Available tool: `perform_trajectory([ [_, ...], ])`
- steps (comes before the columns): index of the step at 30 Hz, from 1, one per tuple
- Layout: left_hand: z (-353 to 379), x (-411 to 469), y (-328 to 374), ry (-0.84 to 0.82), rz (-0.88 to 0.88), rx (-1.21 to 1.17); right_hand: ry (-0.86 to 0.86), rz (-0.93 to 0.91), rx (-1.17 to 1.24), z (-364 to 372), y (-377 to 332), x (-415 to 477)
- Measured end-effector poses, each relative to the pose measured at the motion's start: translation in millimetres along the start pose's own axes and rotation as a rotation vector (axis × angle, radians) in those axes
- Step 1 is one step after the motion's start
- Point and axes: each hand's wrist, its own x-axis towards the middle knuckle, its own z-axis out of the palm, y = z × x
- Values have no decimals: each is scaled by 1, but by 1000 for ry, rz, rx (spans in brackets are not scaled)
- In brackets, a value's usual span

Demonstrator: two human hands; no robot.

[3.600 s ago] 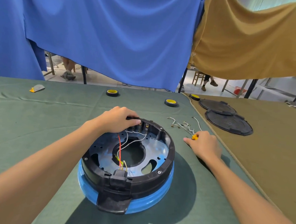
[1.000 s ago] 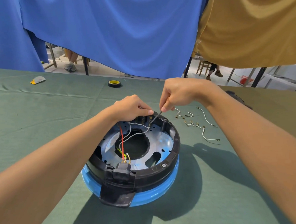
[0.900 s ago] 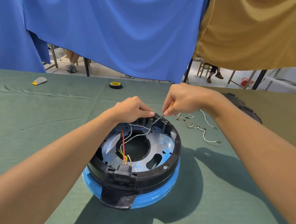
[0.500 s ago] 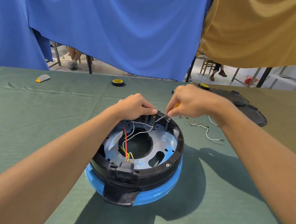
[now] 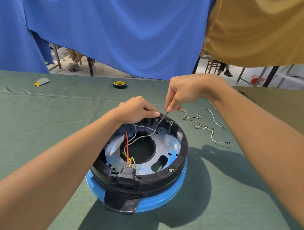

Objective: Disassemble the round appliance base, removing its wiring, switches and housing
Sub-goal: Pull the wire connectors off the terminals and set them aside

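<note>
The right hand (image 5: 182, 94) had been raised, a thin tool (image 5: 161, 119) pinched; below it, a wire (image 5: 153, 133) was pried from switches (image 5: 150, 121) gripped by the left hand (image 5: 139, 112). Gentle levering seemed needed.

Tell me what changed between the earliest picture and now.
The right hand left the table beside the loose wires, took up a thin tool and moved left to the far rim of the round base, where it now pinches the tool, tip just inside that rim. The left hand stayed gripping the far rim; the base and its attached wires look unchanged.
</note>
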Motion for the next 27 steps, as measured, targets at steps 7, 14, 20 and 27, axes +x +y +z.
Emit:
perform_trajectory([
  [7, 0, -1, 1, -2, 2, -4, 165, -2, 39, 28, 6, -28],
  [14, 0, -1, 1, -8, -4, 11, 274, 12, 24, 51, -2, -41],
  [20, 0, -4, 3, -19, -2, 1, 298, 37, 133, 60, 1, -44],
  [27, 0, -3, 3, 0, -5, -13, 157, 103, 319, 29, 9, -26],
])
